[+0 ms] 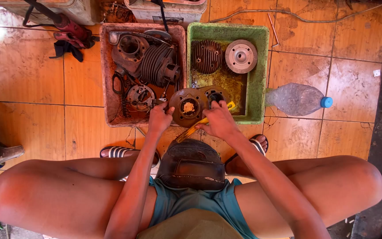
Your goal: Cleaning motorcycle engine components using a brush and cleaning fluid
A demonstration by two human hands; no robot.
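Rusty round metal engine cover (190, 106) was gripped at its edge by the left hand (159, 118), above the green plastic tray's (258, 75) rim (partly over it); a yellow-handled tool (200, 125) was clenched in the right hand (219, 120).

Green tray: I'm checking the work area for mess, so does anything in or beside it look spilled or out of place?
Yes. The green tray has a dirty yellowish-brown puddle on its floor, and a clear plastic bottle with a blue cap lies on its side on the tiles beside it.

Bare tiled floor (32, 79) lies open leftward; red tray (107, 88), green tray (258, 79) and bottle (297, 99) crowd ahead
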